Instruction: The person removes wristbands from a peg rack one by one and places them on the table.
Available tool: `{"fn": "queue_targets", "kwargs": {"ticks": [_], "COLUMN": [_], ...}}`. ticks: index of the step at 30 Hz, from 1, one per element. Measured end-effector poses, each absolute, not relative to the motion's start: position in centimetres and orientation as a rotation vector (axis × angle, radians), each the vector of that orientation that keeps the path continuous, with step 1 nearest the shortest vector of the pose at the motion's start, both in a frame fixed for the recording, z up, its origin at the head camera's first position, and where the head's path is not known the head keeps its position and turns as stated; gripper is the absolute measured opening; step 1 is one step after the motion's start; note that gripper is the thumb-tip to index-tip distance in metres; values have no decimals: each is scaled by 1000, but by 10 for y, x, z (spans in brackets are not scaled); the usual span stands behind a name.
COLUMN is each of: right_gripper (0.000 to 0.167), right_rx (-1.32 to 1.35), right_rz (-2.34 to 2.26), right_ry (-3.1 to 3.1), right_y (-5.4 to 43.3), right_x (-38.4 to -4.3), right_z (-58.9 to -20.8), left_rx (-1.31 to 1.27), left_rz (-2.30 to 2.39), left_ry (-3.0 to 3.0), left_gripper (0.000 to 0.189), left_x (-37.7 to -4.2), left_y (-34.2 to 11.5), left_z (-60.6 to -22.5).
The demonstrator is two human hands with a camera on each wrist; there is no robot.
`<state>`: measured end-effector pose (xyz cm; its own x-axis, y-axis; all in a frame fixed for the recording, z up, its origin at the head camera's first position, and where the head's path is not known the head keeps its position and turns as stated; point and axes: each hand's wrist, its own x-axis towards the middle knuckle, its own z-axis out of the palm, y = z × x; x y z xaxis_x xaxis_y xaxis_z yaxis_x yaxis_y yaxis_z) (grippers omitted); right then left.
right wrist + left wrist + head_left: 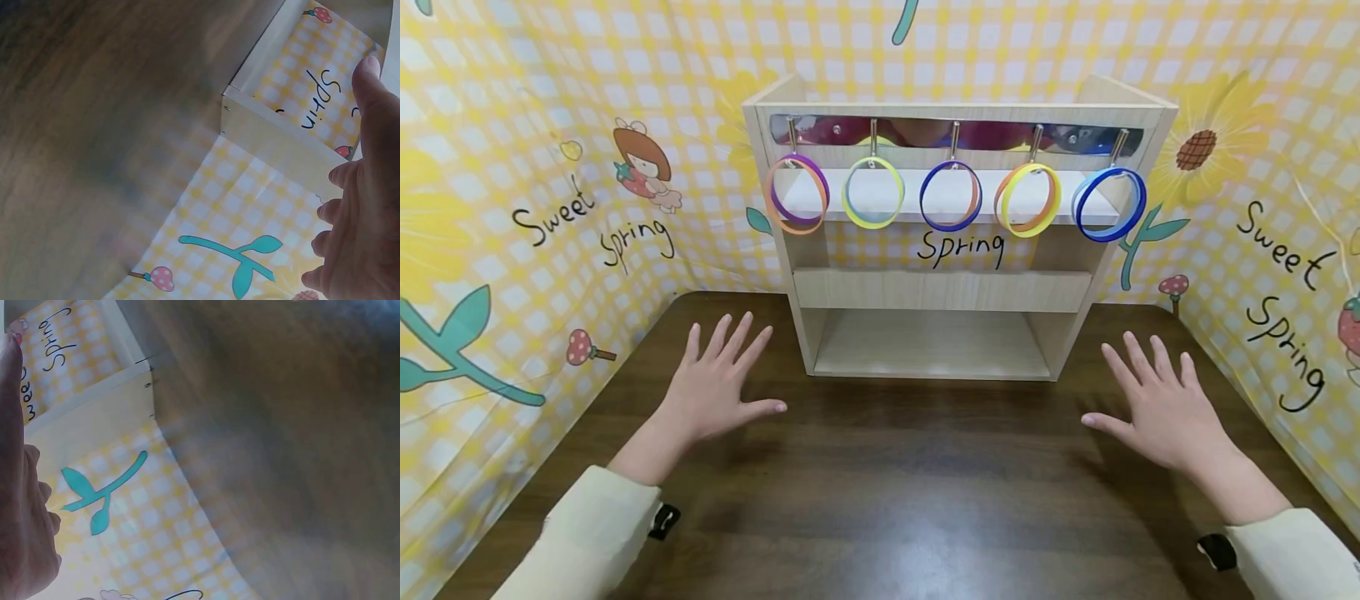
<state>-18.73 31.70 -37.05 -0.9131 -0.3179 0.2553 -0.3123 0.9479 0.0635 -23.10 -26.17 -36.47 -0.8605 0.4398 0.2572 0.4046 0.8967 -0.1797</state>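
My left hand [715, 383] is held over the left side of the table, its fingers spread and nothing in it. On the right, my right hand [1165, 412] hovers in the same way, fingers apart and holding nothing. Between and beyond them stands a pale wooden rack [943, 292]. Coloured silicone wristbands hang from its hooks: an orange band [771, 197] with a purple one, a yellow-green band [872, 224] with a light blue one, a dark blue band [951, 227] with an orange one, a yellow band [1056, 200] with an orange one, and blue bands [1141, 202] at the right end.
A shiny metal strip [917, 133] carries the hooks along the rack's top. Low in the rack is an open shelf [932, 346]. The dark wooden table [925, 483] spreads in front, and yellow checked cloth [715, 250] walls the back and sides.
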Motion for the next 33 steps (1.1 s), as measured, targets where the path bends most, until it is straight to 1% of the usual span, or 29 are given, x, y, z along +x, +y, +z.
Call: {"fn": "queue_targets", "kwargs": {"ticks": [8, 18, 26, 33], "right_gripper": [96, 83, 76, 58], "right_rx": [455, 474, 406, 356], "right_rz": [22, 249, 474, 692], "right_ry": [-2833, -2728, -2591, -2335], "right_y": [314, 308, 302, 294], "right_x": [-183, -186, -186, -191], "right_z": [-354, -324, -301, -284], "left_rx": [-615, -606, -546, -501], "left_rz": [96, -258, -746, -1241], "left_ry": [-2740, -2714, -2637, -2445], "left_gripper": [102, 93, 88, 78], "left_x": [-239, -255, -275, -291], "left_y": [-264, -248, -229, -215], "left_z": [-346, -314, -296, -290]}}
